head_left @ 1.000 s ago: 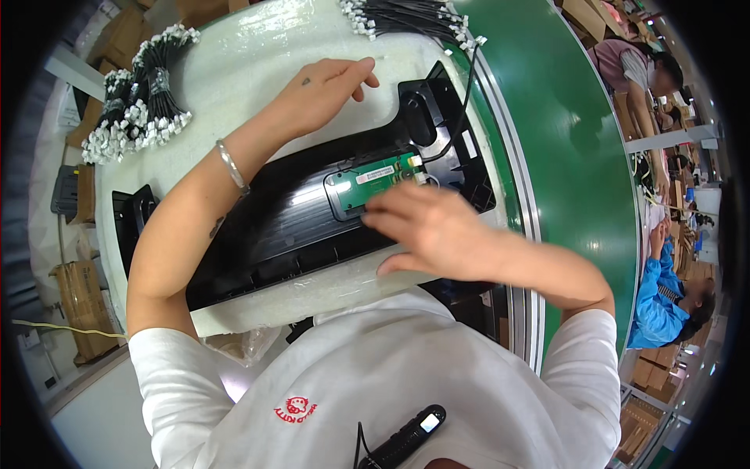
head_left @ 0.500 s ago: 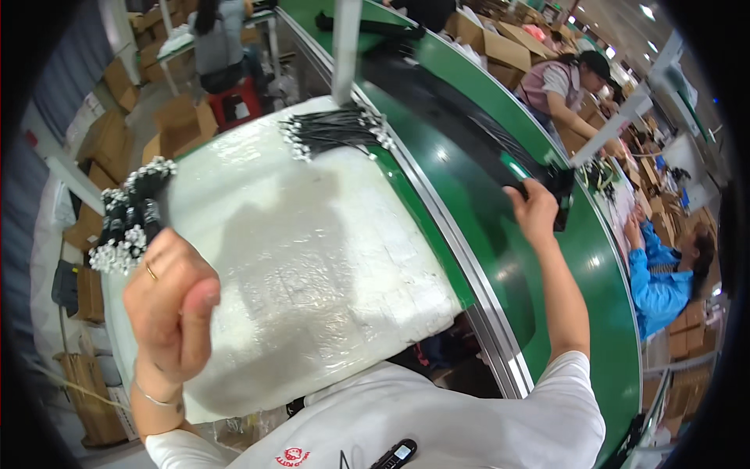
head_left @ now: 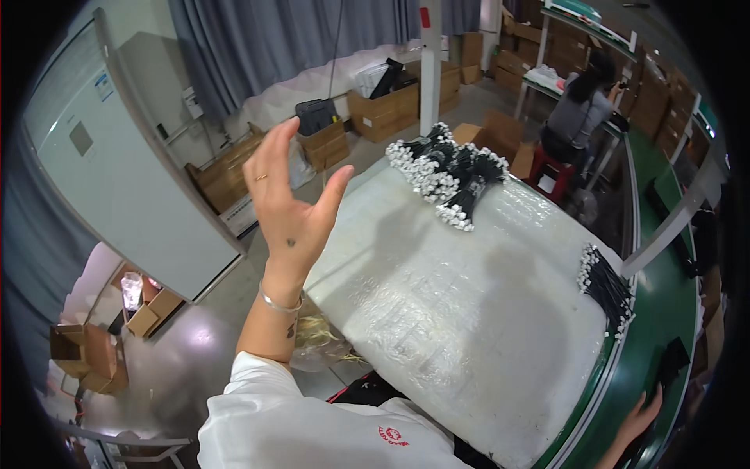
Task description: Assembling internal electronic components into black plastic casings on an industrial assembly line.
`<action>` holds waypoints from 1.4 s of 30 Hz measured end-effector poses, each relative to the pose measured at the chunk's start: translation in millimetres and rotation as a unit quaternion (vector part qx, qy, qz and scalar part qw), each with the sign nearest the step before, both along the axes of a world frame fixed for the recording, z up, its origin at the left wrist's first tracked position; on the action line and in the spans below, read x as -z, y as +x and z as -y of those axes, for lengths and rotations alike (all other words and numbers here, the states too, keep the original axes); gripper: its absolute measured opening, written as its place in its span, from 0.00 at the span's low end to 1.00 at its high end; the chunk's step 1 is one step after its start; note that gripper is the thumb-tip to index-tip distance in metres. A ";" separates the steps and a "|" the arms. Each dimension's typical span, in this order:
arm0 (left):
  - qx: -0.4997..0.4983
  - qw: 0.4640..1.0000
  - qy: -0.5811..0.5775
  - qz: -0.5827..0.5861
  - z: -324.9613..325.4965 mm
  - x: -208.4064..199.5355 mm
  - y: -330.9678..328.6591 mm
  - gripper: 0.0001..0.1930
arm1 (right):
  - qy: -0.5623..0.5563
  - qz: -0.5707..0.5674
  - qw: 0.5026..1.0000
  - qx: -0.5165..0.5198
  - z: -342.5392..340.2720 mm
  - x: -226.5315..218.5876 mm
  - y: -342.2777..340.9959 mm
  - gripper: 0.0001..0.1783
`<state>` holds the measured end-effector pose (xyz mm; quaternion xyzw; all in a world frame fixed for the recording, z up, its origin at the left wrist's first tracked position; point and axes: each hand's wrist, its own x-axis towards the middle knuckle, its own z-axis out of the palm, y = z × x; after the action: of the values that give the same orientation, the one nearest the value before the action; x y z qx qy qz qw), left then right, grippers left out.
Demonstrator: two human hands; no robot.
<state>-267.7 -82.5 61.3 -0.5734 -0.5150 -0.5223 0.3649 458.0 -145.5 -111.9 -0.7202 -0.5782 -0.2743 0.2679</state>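
My left hand is raised in the air beside the left edge of the white padded table. Its fingers are spread and it holds nothing; a ring and a thin bracelet show. My right hand reaches low at the right onto the green conveyor belt. Its fingertips are at a black flat part lying there, and the dark rim hides whether they grip it. A large bundle of black cables with white plugs lies at the table's far end. A smaller cable bundle rests at the right edge.
Cardboard boxes stand on the floor beyond the table, and more boxes sit at the lower left. A white cabinet is at the left. A seated person in grey works at the far right. A white post rises behind the table.
The view has swung left. My left hand went from a closed fist near the cable bundle up into the air, fingers now spread. My right hand stays out on the conveyor.
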 end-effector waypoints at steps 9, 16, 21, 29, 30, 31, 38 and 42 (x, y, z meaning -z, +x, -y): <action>0.429 0.747 -0.187 0.473 3.1 25.4 -9.4 0.23 | 0.038 -0.034 0.938 -0.343 -70.3 -104.4 -297.3 0.11; 0.529 0.693 -0.171 0.460 -4.8 44.5 14.6 0.12 | 0.085 -0.059 0.830 -0.549 -69.4 -158.0 -388.6 0.13; 0.510 0.761 -0.175 0.361 -5.1 31.0 76.0 0.08 | 0.214 0.061 0.789 -0.573 -78.0 -182.7 -453.6 0.18; 0.520 0.790 -0.150 0.289 -10.2 31.0 105.1 0.09 | 0.315 0.103 0.779 -0.533 -99.8 -179.0 -461.1 0.19; 0.523 0.792 -0.148 0.278 -9.2 31.3 105.5 0.09 | 0.318 0.099 0.777 -0.534 -99.9 -177.8 -460.6 0.19; 0.524 0.791 -0.149 0.280 -8.7 31.3 105.5 0.09 | 0.321 0.095 0.776 -0.535 -100.2 -177.1 -460.1 0.19; 0.511 0.784 -0.194 0.295 -9.2 23.5 113.4 0.10 | 0.305 0.110 0.795 -0.513 -101.8 -177.9 -458.2 0.18; 0.474 0.806 -0.210 0.285 -22.8 18.2 108.0 0.08 | 0.322 0.086 0.789 -0.517 -99.6 -185.1 -439.8 0.18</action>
<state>-159.7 -59.7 43.1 -0.6342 -0.3572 -0.6491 -0.2208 18.2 -45.9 73.2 -0.1594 -0.7627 -0.3261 0.5353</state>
